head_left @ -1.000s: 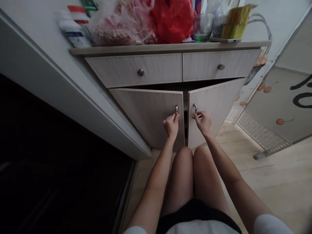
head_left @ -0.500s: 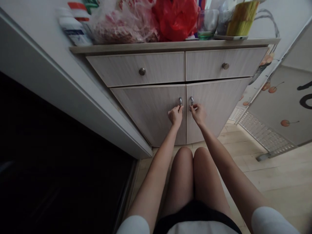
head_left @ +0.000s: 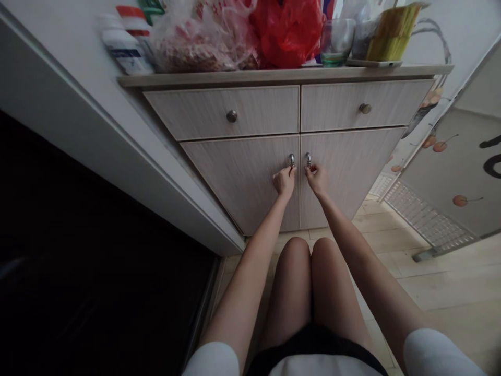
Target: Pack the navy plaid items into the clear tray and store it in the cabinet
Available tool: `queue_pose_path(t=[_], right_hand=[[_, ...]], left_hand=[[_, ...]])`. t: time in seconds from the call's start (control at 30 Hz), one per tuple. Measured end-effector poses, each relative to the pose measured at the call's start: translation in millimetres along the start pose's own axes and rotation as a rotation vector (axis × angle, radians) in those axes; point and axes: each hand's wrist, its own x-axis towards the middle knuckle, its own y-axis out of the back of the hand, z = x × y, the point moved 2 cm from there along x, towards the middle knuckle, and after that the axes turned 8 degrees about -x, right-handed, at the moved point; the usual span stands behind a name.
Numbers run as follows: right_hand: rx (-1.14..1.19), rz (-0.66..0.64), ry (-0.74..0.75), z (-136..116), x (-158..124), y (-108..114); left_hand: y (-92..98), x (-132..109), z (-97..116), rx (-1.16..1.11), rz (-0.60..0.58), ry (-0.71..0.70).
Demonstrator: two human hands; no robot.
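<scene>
Dim, soft daylight from right — left side black, edges warped.

Pale grey-beige wood-grain doors [head_left: 242, 177] and drawers [head_left: 223, 112], with silver handles [head_left: 291, 159]. On top — a red bag [head_left: 287, 31] and a greenish glass [head_left: 336, 42]. Grey panel [head_left: 450, 172] printed with red cherries. Light wood-plank floor [head_left: 450, 292].

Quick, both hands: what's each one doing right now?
Left hand: closed on the left door's small silver metal ring handle.
Right hand: closed on the right door's small silver metal ring handle.
</scene>
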Motion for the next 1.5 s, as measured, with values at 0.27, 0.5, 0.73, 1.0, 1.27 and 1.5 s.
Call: queue_pose_path(t=[0.27, 0.5, 0.73, 1.0, 1.27, 1.5], right_hand=[[0.036, -0.006, -0.043, -0.5, 4.7, -5.6], [0.091, -0.065, -0.084, -3.7, 3.5, -1.5], [0.507, -0.101, -0.085, -3.8, -29.7, 42.2], [1.277, -0.591, -0.157, -39.4, -88.9, 132.7], [1.523, -0.624, -0.185, -44.6, -107.8, 133.6], [1.607, -0.657, -0.315, -30.7, -118.5, 116.8]], left_hand=[[-2.2, 2.4, 1.2, 0.037, 0.004, 0.002], [6.5, 9.0, 2.1, -0.080, -0.122, 0.047], [37.8, -25.1, -9.5, -0.735, -0.132, 0.234], [96.2, -97.7, -0.5, -1.698, -0.462, 0.228], [87.6, -117.9, 16.9, -1.893, -0.213, 0.231], [63.4, -129.9, 10.9, -1.930, -0.230, 0.304]])
